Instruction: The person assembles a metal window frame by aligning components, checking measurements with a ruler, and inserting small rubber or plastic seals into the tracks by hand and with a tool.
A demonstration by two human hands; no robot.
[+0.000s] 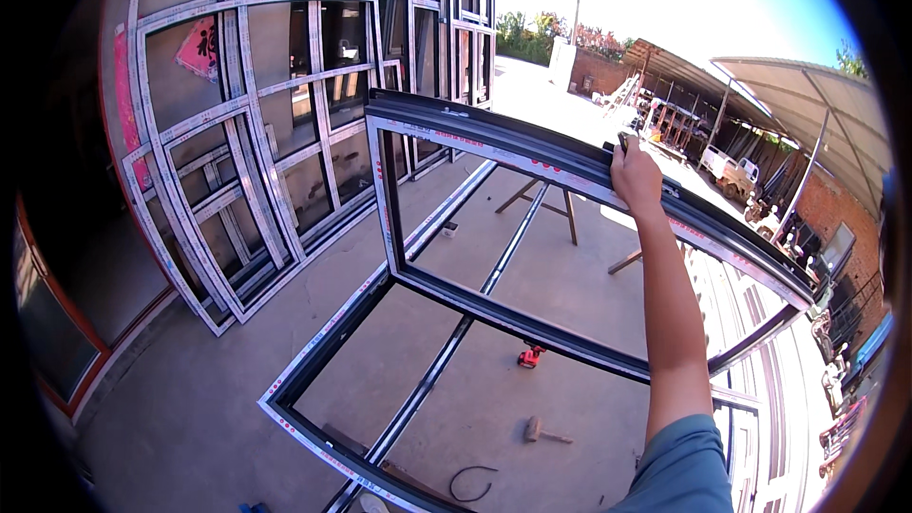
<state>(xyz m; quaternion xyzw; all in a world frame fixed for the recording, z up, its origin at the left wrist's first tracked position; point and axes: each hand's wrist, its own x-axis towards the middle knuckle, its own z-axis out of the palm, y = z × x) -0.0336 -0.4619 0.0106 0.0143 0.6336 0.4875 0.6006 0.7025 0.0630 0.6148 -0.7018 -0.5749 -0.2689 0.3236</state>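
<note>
My right hand (636, 174) is closed over the top rail of a dark window sash (518, 152) with protective film along its face. The sash stands tilted up, its lower rail resting at or close to a larger window frame (321, 353) that lies flat. A small dark piece shows by my fingertips; I cannot make out what it is. Metal support bars (427, 382) run beneath the flat frame. Through its opening appear a red power tool (530, 356), a mallet (543, 431) and a curved black cord (472, 484) on the floor. My left hand is out of sight.
Several film-covered window frames (249, 100) lean against the wall at the left. Trestle legs (572, 218) stand beyond the sash. Pale profiles (774, 389) lie at the right. Farther off are a small truck (730, 174) and open sheds (807, 104).
</note>
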